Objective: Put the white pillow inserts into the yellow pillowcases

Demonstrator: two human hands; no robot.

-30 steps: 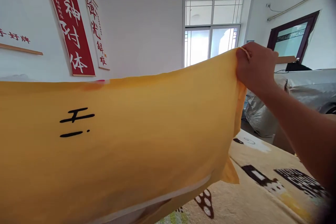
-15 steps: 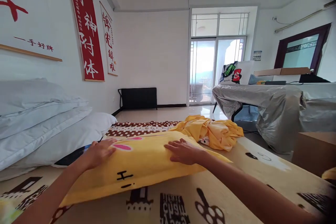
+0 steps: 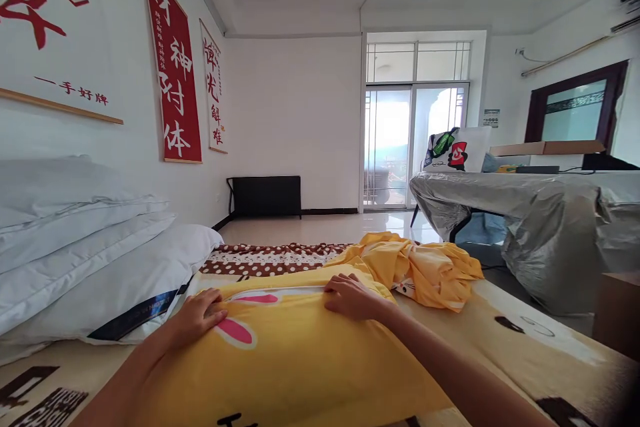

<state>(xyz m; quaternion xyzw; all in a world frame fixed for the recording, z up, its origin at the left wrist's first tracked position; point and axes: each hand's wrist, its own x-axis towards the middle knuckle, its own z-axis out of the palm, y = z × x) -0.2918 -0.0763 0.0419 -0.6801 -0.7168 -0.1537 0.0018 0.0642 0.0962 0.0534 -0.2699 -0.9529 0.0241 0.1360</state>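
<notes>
A plump yellow pillow (image 3: 310,353) with pink-and-white rabbit ears printed on it lies in front of me on the bed. My left hand (image 3: 197,317) is closed on its far left part, thumb on top beside a pink ear. At the far right part, my right hand (image 3: 350,295) has its fingers bent over the pillow, gripping the cloth. The undersides of both hands are hidden. Beyond the right hand lies a crumpled yellow cloth (image 3: 425,267), touching or close to the pillow's far corner.
White pillows (image 3: 100,267) are stacked at the left. The patterned bed sheet (image 3: 500,347) spreads under everything. A plastic-covered table (image 3: 540,213) stands at the right with a bag (image 3: 455,150) on it. A cardboard box (image 3: 617,313) sits at the right edge.
The yellow pillow has come closer to me, its near edge now low in view. Both hands stay on its far part. My view has tilted slightly up.
</notes>
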